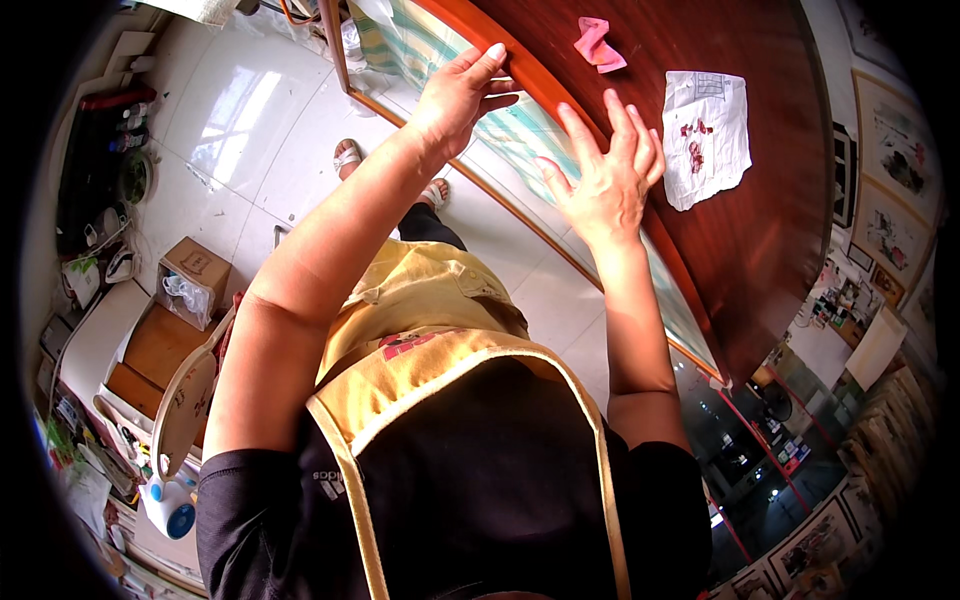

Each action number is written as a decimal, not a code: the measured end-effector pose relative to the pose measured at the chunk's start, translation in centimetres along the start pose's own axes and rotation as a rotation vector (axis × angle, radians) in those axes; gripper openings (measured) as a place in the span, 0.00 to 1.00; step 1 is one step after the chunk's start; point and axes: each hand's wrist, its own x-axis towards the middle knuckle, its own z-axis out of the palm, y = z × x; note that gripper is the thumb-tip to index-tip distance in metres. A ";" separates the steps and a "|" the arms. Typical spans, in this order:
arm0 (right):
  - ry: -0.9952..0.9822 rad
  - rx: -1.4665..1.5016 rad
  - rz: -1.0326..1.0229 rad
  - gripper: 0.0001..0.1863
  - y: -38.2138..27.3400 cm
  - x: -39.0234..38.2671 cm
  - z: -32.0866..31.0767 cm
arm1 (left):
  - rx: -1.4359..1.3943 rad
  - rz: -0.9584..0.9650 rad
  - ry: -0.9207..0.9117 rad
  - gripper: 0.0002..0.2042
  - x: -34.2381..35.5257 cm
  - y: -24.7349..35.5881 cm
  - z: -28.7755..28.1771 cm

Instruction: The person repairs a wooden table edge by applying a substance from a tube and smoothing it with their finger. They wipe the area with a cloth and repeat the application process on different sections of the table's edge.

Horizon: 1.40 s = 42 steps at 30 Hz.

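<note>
My left hand (450, 100) is at the rim of a dark reddish-brown wooden table (730, 280), thumb on top and the other fingers curled under the edge. Farther right along that rim, my right hand (610, 180) is open, fingers spread and fingertips over the edge; nothing shows in it. On the tabletop lie a crumpled pink cloth (600, 46) and a creased white paper (722, 165). Small dark red pieces (697, 155) rest on the paper, just right of my right hand.
Below the tabletop are a green patterned panel (530, 150) and a thin wooden rail (540, 233). To the left on the tiled floor (225, 130) stands a cardboard box (195, 268). A round fan-like object (183, 410) is near my left elbow. Framed pictures (890, 235) line the right side.
</note>
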 end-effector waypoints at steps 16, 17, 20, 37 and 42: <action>-0.003 0.060 0.021 0.34 -0.2 -0.6 -0.1 | -0.001 -0.003 0.004 0.13 -0.1 0.0 0.1; -0.012 0.055 0.013 0.34 -0.2 -0.6 -0.1 | -0.001 -0.005 0.009 0.13 -0.1 0.0 0.1; -0.026 0.035 0.010 0.35 -0.1 -0.6 0.1 | -0.005 -0.001 -0.004 0.13 0.0 0.0 0.0; 0.089 0.035 0.117 0.35 0.7 0.7 0.4 | 0.011 -0.003 0.010 0.13 -0.2 0.1 0.1; 0.198 0.311 0.149 0.18 4.9 4.7 2.6 | 0.010 -0.011 -0.014 0.14 0.2 -0.2 -0.4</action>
